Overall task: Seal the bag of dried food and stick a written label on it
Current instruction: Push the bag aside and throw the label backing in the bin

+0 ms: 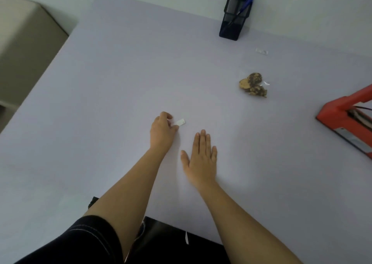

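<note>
White label (180,122) sits pinched in my left hand (162,130); bag of dried food (254,85) lies far up-right, nearer my flat, spread right hand (201,155).

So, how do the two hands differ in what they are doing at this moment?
The left hand is curled, its fingers pinching a small white label; the right hand is flat, fingers straight, and holds nothing. The left hand reaches farther up the table; the right hand lies nearer to the person. Both are bare, palm down over the table, and well apart from the bag of dried food.
</note>
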Action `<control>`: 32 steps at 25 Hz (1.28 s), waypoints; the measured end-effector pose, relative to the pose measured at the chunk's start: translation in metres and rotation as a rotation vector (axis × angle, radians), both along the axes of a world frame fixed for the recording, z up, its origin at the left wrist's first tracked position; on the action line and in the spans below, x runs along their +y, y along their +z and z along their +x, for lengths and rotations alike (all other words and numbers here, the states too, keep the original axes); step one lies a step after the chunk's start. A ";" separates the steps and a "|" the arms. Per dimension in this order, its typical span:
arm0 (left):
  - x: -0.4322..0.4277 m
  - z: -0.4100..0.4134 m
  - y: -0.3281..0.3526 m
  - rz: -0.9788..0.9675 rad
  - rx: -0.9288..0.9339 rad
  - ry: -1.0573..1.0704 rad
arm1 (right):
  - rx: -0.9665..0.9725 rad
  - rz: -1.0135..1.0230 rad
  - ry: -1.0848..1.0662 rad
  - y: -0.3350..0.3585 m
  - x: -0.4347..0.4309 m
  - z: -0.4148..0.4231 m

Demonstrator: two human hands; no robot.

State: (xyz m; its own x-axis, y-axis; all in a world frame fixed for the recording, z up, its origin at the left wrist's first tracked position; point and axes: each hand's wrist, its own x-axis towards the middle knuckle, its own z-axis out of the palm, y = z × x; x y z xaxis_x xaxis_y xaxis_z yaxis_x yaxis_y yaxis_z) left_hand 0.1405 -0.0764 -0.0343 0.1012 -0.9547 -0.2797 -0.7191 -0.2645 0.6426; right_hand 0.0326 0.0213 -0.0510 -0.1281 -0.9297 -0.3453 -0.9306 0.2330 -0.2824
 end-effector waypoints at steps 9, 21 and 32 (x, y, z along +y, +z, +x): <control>0.003 0.002 -0.006 -0.060 -0.007 0.034 | 0.041 -0.127 0.000 -0.008 0.006 0.004; 0.133 0.133 -0.029 -0.521 -0.205 -0.520 | 0.116 -0.176 -0.125 -0.014 0.102 0.100; 0.177 0.193 -0.064 -0.808 -0.117 -0.826 | 0.158 -0.202 -0.146 -0.021 0.103 0.102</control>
State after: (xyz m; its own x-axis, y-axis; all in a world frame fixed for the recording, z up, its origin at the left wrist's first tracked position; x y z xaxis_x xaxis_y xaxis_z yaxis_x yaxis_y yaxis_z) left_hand 0.3337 0.1008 -0.0983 -0.6509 -0.6380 0.4113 -0.5473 0.7699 0.3282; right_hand 0.1349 0.1245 -0.0715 -0.3029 -0.9454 -0.1204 -0.9275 0.3215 -0.1908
